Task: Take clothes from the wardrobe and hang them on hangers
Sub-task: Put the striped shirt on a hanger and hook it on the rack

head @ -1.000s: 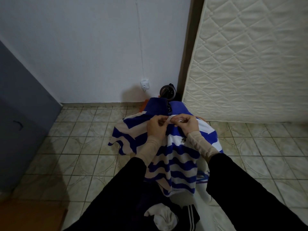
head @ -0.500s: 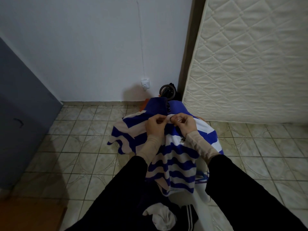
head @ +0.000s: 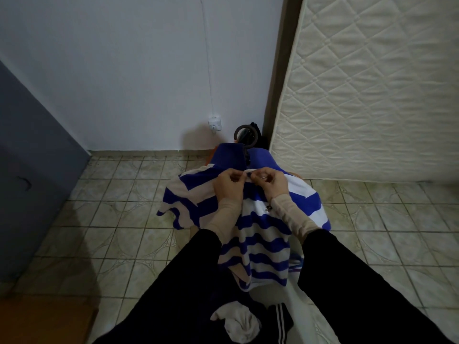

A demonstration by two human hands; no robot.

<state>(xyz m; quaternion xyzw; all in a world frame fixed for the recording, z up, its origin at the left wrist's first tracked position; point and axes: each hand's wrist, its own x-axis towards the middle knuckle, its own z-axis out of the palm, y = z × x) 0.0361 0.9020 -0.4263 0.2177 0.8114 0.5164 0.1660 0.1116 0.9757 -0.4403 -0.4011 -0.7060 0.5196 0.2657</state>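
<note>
A blue and white striped polo shirt (head: 263,234) hangs in front of me on a dark hanger whose round hook (head: 246,136) sticks up above the blue collar. My left hand (head: 228,186) and my right hand (head: 269,181) meet at the shirt's placket just below the collar. Both pinch the fabric edge with curled fingers. The hanger's shoulders are hidden inside the shirt.
A quilted cream mattress (head: 372,85) leans upright at the right. A white wall with a socket (head: 215,122) is ahead, and a grey panel (head: 27,170) stands at the left. Dark and white clothes (head: 246,321) lie in a pile at the bottom, on a tiled floor (head: 119,219).
My hands have shifted slightly upward on the placket near the collar; the shirt hangs in the same place.
</note>
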